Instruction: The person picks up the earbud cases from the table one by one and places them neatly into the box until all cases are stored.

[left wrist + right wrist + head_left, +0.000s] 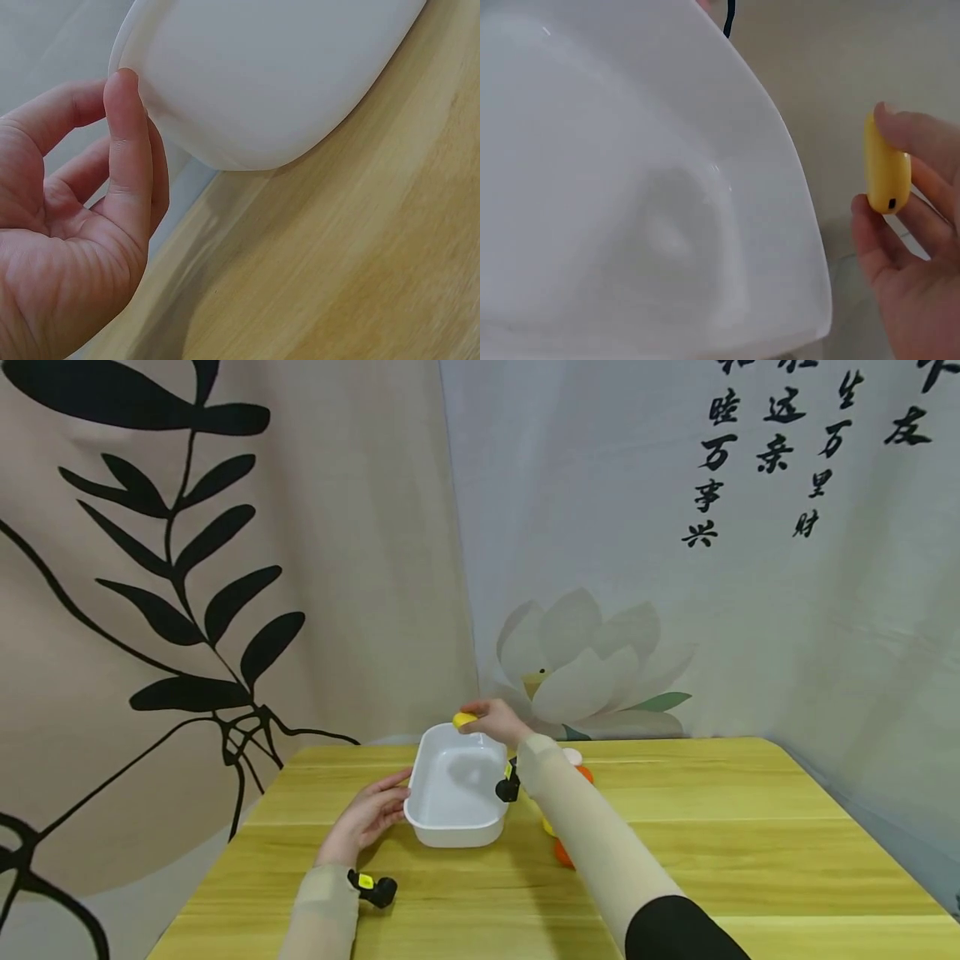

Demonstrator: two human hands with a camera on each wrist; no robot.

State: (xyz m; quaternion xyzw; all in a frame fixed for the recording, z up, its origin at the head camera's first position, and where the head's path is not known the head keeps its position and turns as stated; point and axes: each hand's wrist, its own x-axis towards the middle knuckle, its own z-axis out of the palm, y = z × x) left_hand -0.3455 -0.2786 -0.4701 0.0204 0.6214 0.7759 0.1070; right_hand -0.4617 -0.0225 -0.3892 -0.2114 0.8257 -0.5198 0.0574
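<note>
A white rectangular tub (457, 781) with rounded corners stands on the table, and nothing shows inside it but a shadow. My left hand (372, 810) is at its left side, fingertips right at the rim and outer wall; no finger reaches over into the tub. Beyond the tub's far right corner, level with the rim, my right hand (497, 720) pinches a small yellow rounded piece (887, 169) between thumb and fingers. That piece is smooth and oblong, with a small black mark near one end. The right wrist view puts it just outside the tub's edge.
Right of the tub, partly hidden by my right forearm, lie several small round pieces: a white one (573, 756), orange ones (564, 853) and a yellow one (548, 827). The wooden table (750, 835) ends at a curtain (360, 568) behind.
</note>
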